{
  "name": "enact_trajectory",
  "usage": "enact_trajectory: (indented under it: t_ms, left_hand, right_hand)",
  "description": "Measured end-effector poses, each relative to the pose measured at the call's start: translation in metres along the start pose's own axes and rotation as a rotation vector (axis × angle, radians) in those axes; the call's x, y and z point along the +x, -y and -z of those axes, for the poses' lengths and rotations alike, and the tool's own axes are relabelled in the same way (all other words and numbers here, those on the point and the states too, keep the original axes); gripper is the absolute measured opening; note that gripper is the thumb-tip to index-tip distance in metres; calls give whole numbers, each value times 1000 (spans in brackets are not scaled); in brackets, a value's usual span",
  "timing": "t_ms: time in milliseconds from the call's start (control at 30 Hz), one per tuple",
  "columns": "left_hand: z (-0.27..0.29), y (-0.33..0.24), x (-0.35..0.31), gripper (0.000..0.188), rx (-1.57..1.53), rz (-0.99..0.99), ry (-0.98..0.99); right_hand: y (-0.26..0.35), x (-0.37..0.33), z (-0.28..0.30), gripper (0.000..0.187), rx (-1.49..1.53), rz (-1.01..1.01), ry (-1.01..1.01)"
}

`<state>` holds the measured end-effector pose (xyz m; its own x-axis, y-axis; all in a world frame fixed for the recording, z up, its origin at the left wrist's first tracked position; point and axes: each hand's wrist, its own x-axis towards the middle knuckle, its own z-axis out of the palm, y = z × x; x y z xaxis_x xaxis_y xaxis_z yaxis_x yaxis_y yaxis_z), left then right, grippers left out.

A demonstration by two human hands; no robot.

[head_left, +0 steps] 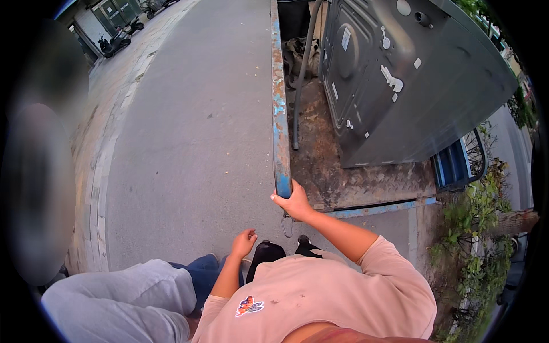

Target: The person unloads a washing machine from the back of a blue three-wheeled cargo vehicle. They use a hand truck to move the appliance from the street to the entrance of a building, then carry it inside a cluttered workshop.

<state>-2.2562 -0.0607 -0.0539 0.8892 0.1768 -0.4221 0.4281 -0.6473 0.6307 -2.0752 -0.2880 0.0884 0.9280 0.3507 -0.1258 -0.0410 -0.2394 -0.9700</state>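
My right hand (294, 203) is wrapped around the near end of a rusty blue side panel (279, 123) of a truck bed. The thumb lies on its outer face and the fingers on the inner side. Just below that hand hangs a metal wire loop (287, 225). My left hand (244, 243) hangs low in front of my body, loosely bent, with the fingers a little apart and nothing seen in it. On the rusty bed floor (366, 186), a large grey metal appliance (412, 97) stands beyond my right hand, its pressed panel bearing several white stickers.
A pipe (303, 86) leans inside the side panel, near a dark cloth bundle (303, 54). At my left stands a person in a grey top (126, 297). Green bushes (474, 246) grow at the right. Across the grey road (189, 131), scooters (114, 44) are parked.
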Motion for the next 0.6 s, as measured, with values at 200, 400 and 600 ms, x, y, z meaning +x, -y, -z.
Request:
enact_trajectory:
  t_ms: [200, 400, 600]
  left_hand:
    - [65, 95, 107, 38, 87, 12, 112]
    - [178, 244, 178, 41, 126, 111, 235]
    - [341, 348, 244, 41, 138, 155, 247]
  right_hand:
    - [21, 3, -9, 45, 6, -161, -26]
    - [45, 15, -15, 46, 358, -248, -38]
    - [93, 49, -37, 62, -6, -224, -613]
